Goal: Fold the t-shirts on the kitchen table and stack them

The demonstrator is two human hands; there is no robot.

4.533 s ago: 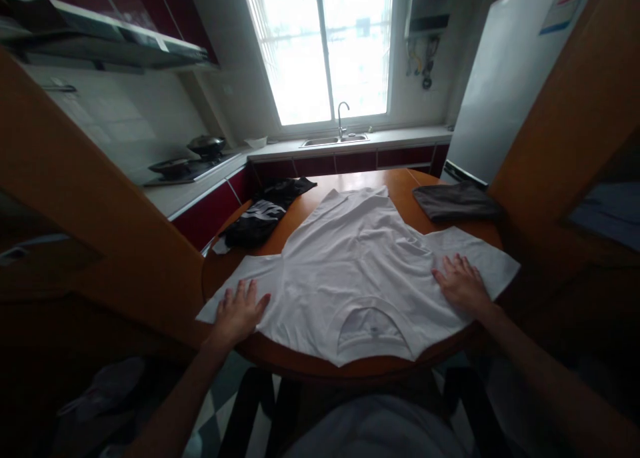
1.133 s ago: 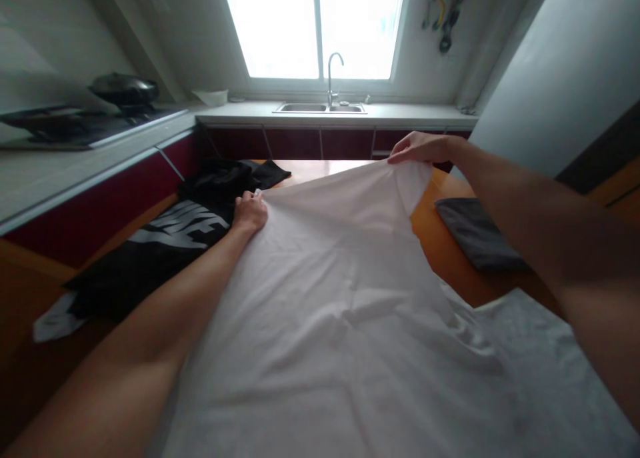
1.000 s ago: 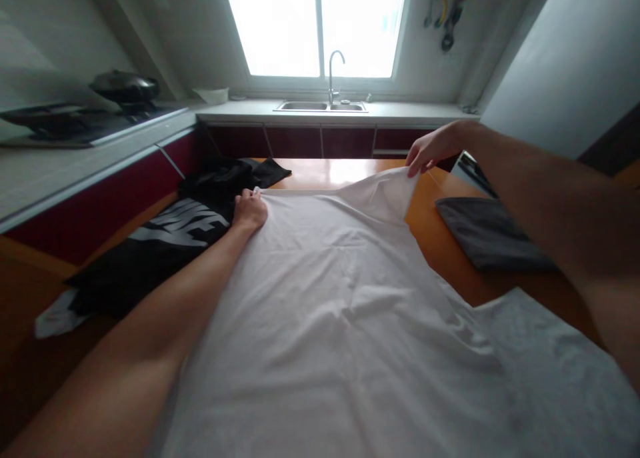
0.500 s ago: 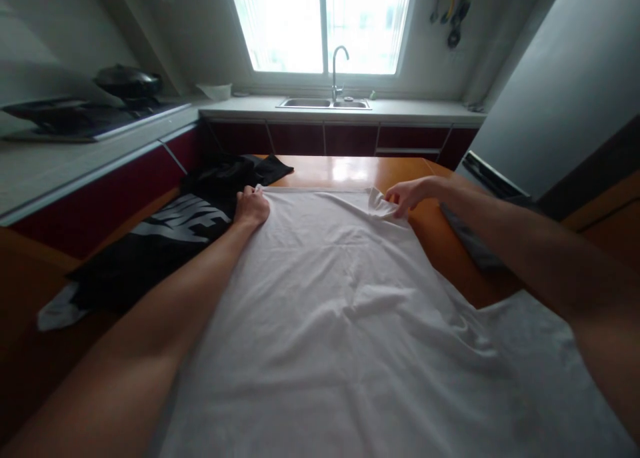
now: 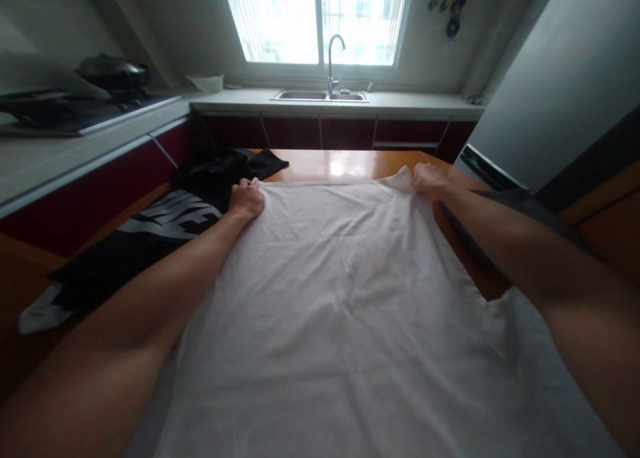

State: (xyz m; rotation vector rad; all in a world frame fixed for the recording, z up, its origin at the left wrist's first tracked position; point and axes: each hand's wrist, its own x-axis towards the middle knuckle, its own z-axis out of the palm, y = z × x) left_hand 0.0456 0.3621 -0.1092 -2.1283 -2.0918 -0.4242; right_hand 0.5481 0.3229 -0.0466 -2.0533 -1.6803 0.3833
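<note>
A white T-shirt (image 5: 330, 271) lies spread over the wooden table (image 5: 350, 163), its far edge stretched between my two hands. My left hand (image 5: 247, 198) is closed on the far left corner of the shirt, with a bit of cloth poking up past the fingers. On the far right corner my right hand (image 5: 428, 179) pinches the cloth, which rises in a small peak beside the fingers. Soft wrinkles run across the middle of the shirt. A sleeve spreads out at the right, partly behind my right forearm.
Black clothing with a white print (image 5: 170, 215) lies left of the shirt. Dark grey cloth (image 5: 465, 235) sits at the table's right side. Beyond are a sink (image 5: 320, 96), a stove with a wok (image 5: 113, 75) at left, and a grey fridge (image 5: 560, 98) at right.
My right hand has moved right and away from me, drawing the shirt's far right corner outward. The folded-over cloth there is pulled flatter. My left hand keeps hold of its corner.
</note>
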